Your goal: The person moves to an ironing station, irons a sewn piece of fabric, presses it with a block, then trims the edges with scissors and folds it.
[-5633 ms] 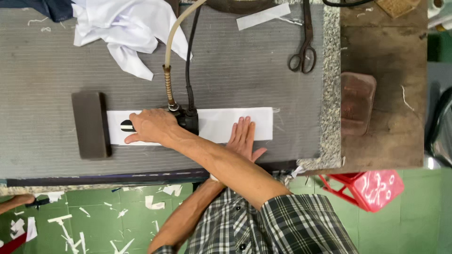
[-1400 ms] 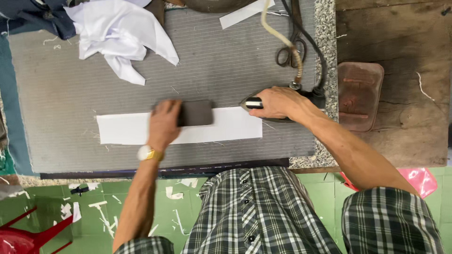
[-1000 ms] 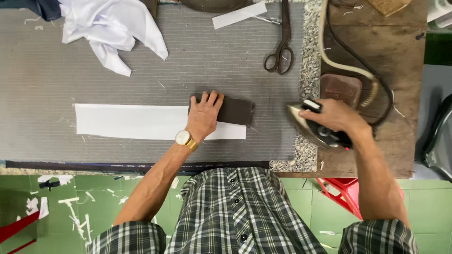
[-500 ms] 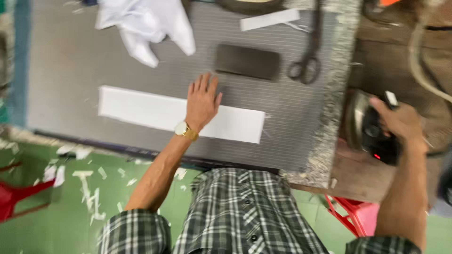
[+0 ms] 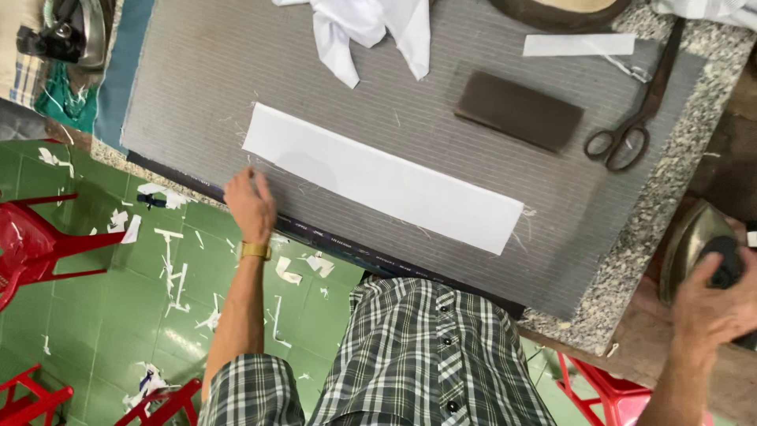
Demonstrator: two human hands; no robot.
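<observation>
Left hand [image 5: 251,203] rests open at the desk [image 5: 189,87] edge, near a white strip [image 5: 382,177]. Right hand [image 5: 714,304] grips an iron [image 5: 698,241].

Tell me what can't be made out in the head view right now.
- Iron: cut by the right edge, its handle covered by the right hand, so the grip is unclear.
- Round object at the top: cut by the frame edge; kind unknown.
- White cloth: upper part out of frame.
- Left hand: fingertips at the white strip's near edge; contact unclear.
</observation>
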